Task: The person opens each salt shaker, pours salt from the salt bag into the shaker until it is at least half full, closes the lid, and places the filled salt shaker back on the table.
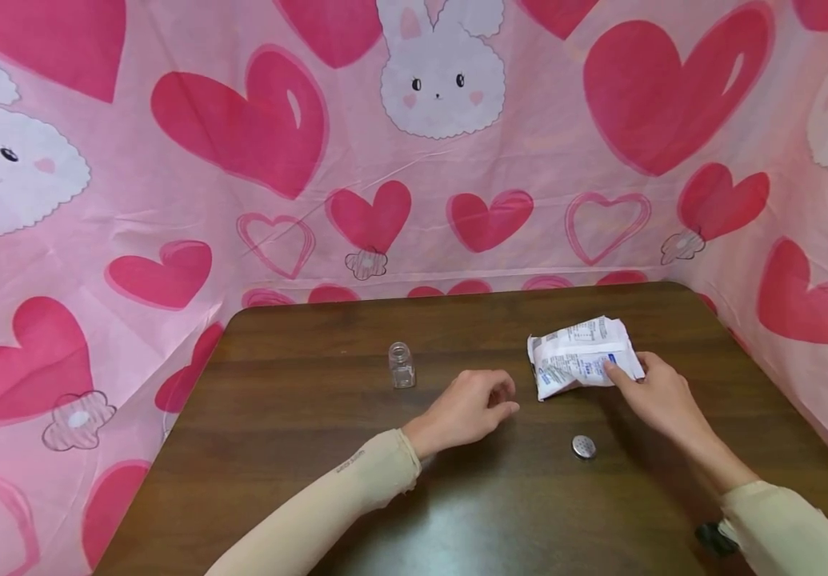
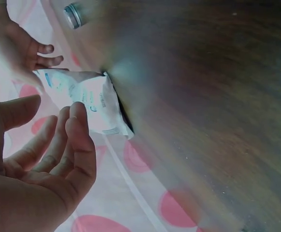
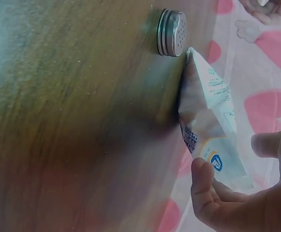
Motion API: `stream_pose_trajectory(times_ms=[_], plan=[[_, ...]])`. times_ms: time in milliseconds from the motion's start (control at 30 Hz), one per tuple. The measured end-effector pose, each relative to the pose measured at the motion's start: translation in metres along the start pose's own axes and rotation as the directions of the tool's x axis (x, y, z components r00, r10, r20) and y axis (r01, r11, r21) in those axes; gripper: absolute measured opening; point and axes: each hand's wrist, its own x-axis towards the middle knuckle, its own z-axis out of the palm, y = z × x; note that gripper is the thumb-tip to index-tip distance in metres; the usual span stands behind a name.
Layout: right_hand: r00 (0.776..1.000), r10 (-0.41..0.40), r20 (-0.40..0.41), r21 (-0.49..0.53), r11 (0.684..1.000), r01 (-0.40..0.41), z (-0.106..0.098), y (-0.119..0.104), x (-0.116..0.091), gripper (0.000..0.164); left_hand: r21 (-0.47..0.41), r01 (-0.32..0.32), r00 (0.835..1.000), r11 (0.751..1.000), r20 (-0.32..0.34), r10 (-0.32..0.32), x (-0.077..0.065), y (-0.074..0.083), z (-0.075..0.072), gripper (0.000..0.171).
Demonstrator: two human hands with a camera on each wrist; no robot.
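Note:
A white packet [image 1: 579,356] with blue and dark print lies toward the right of the table. My right hand [image 1: 662,392] is at its right end, thumb above and fingers beneath. In the right wrist view the fingertips [image 3: 203,169] touch the packet's underside, while the thumb stands a little apart from it. My left hand [image 1: 467,408] hovers left of the packet, fingers loosely bent around nothing. Between the hands and nearer me sits a silver perforated shaker lid [image 1: 583,447]. A small clear glass jar [image 1: 402,366] stands beyond the left hand; its mouth is uncovered.
The dark wooden table [image 1: 298,400] has rounded far corners. A pink cloth [image 1: 414,176] printed with hearts and rabbits hangs behind it and along both sides. A black band [image 1: 716,539] shows at the right wrist.

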Motion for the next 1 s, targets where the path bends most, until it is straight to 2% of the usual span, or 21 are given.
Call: stream_pose_trajectory(times_ms=[300,500,767,1000], plan=[[0.999,-0.017,0.03,-0.005,1.0,0.018,-0.001,-0.001,0.009,0.067,0.0,0.016,1.0,1.0,-0.025,-0.016,0.003,0.004,0.003,0.023],[0.997,-0.011,0.076,0.045,0.999,0.007,-0.001,0.0,0.015,0.065,-0.01,0.02,0.999,1.0,-0.041,-0.02,0.003,0.004,0.003,0.024],[0.994,-0.008,0.111,0.123,0.992,-0.006,0.002,0.003,0.021,0.059,-0.018,0.039,0.999,0.999,-0.031,-0.039,0.004,0.004,0.004,0.025],[0.992,-0.021,0.121,0.148,0.989,0.003,0.005,0.004,0.025,0.059,-0.033,0.063,0.998,0.997,-0.017,-0.064,0.006,0.004,0.002,0.029]])
